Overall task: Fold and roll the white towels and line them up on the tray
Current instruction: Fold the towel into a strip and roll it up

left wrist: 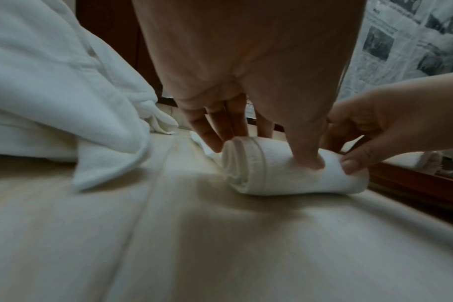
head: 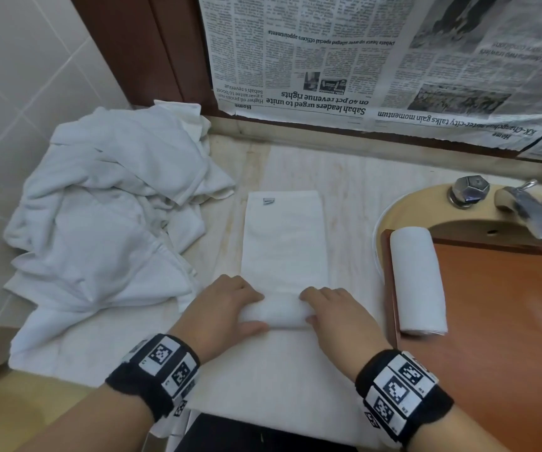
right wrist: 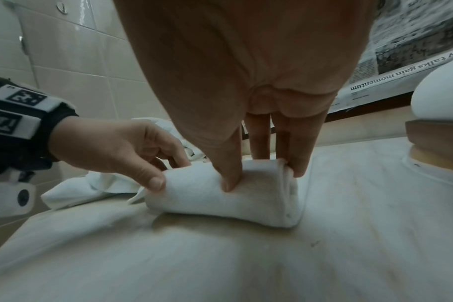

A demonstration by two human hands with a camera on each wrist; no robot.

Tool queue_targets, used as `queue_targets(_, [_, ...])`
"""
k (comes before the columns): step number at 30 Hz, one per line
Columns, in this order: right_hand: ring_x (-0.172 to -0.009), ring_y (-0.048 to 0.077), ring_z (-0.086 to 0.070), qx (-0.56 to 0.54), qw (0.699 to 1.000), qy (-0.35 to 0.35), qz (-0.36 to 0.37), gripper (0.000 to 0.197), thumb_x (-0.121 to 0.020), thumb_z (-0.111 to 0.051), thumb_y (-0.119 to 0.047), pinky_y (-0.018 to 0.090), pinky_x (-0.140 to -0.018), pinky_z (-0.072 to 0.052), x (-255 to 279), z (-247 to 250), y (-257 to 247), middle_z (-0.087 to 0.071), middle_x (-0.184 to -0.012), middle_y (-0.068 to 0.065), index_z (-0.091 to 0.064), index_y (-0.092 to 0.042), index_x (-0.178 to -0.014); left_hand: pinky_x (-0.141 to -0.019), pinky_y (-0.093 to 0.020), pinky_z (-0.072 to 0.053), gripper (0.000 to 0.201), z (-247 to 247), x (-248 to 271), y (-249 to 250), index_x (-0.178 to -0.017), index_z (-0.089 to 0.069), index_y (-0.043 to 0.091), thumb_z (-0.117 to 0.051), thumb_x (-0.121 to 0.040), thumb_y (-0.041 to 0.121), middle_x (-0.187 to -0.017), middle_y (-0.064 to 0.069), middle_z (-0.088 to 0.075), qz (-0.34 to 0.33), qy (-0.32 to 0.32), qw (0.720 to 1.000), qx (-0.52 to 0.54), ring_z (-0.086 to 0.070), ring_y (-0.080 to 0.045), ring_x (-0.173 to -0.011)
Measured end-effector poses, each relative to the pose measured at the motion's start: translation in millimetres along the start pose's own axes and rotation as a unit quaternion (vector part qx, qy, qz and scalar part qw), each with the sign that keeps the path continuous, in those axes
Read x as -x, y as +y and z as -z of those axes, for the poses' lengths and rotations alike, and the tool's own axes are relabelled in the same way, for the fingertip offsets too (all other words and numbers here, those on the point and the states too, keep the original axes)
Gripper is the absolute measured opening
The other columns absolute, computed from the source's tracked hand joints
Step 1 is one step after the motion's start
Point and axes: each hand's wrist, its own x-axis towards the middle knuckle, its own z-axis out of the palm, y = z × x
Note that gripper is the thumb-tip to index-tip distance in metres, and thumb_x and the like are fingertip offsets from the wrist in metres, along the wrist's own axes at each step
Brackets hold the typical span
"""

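A folded white towel (head: pixel 284 236) lies as a long strip on the counter, its near end wound into a short roll (head: pixel 276 312). My left hand (head: pixel 230 308) grips the roll's left end (left wrist: pixel 248 163), fingers curled over the top and thumb pressing the near side. My right hand (head: pixel 331 313) grips the right end (right wrist: pixel 266 196) the same way. One finished rolled towel (head: pixel 418 282) lies along the left edge of the reddish-brown tray (head: pixel 507 321) at the right.
A heap of loose white towels (head: pixel 106 216) fills the counter's left side. A flat white cloth (head: pixel 263 380) covers the counter under my hands. Behind the tray are a beige basin (head: pixel 406 207) and chrome taps (head: pixel 524 203). Newspaper (head: pixel 377 60) hangs on the back wall.
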Motion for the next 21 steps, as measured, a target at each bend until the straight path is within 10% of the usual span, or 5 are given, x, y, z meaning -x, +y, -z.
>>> queue_targets(5, [-0.149,0.038,-0.029,0.015,0.999,-0.013,-0.028,0.067,-0.089,-0.054,-0.004,0.036,-0.118,-0.025,7.1,-11.9,-6.3,-0.03,-0.161,0.019,-0.038,-0.01,-0.154,-0.1,-0.029,-0.04,0.049,12.5,-24.6,-10.8,-0.126,-0.07,0.036,-0.066,-0.085,0.064,-0.111,0.017,-0.052,0.013,-0.041,0.998,0.044,-0.045,-0.008,-0.106])
queue_targets(8, [-0.124,0.038,-0.05,0.032,0.998,0.022,-0.043,0.071,-0.071,-0.079,-0.028,0.045,-0.094,-0.055,4.7,-7.0,-10.3,-0.051,-0.137,0.02,-0.058,-0.012,-0.137,-0.1,-0.031,-0.047,0.039,17.6,-38.4,-14.8,-0.118,-0.073,0.034,-0.072,-0.086,0.058,-0.111,0.017,-0.063,0.038,-0.063,0.993,0.087,-0.058,-0.004,-0.105])
queue_targets(11, [-0.094,0.027,-0.052,0.046,0.997,0.043,-0.044,0.064,-0.066,-0.084,-0.026,0.034,-0.069,-0.053,-8.2,-1.3,-5.5,-0.053,-0.108,0.006,-0.065,-0.015,-0.126,-0.094,-0.022,-0.05,0.044,19.4,-44.7,-14.1,-0.113,-0.072,0.031,-0.083,-0.078,0.055,-0.104,0.016,-0.069,0.093,-0.021,0.986,0.134,-0.063,0.002,-0.097])
queue_targets(17, [-0.102,0.023,-0.046,-0.013,0.998,0.027,-0.061,0.034,-0.098,-0.057,-0.03,0.036,-0.082,-0.047,-21.8,12.4,0.1,-0.055,-0.114,-0.001,-0.051,-0.023,-0.131,-0.085,-0.025,-0.049,0.03,8.6,-51.2,-3.2,-0.096,-0.066,0.027,-0.081,-0.082,0.048,-0.096,0.012,-0.058,0.085,0.129,0.982,0.11,-0.056,0.0,-0.086])
queue_targets(21, [-0.1,0.024,-0.049,-0.035,0.996,0.021,-0.081,0.032,-0.103,-0.048,-0.031,0.035,-0.083,-0.043,-26.6,18.1,4.9,-0.061,-0.115,-0.001,-0.048,-0.027,-0.135,-0.104,-0.022,-0.039,0.052,6.8,-56.8,-8.6,-0.112,-0.07,0.026,-0.088,-0.072,0.053,-0.128,0.018,-0.06,0.052,0.075,0.991,0.094,-0.052,-0.004,-0.119])
